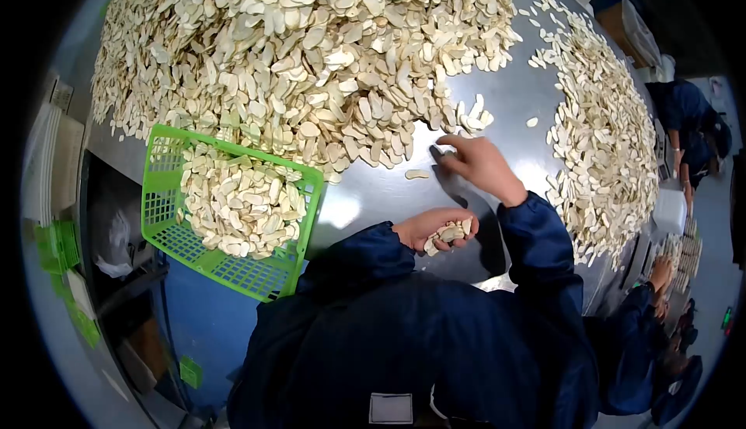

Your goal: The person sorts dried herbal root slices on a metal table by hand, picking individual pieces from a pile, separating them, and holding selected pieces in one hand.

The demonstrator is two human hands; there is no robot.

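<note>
Several pale dried slices [449,235] lie in my left hand [435,229], its fingers curled round them above the metal table [361,196]. Further forward and to the right, my right hand [482,166] is low over the table with thumb and forefinger close together; whether a slice is between them I cannot make out. One loose slice [417,174] rests on the metal left of my right hand. A large heap of slices [311,56] spreads in front of both hands. At the left, a green basket [309,219] holds many slices and tilts at the table's edge.
A second heap of slices [602,141] runs along the table's right side. Co-workers in dark blue clothing [684,110] are at the upper right and lower right, one with a hand [661,273] near more slices. White trays [58,165] stand at the far left.
</note>
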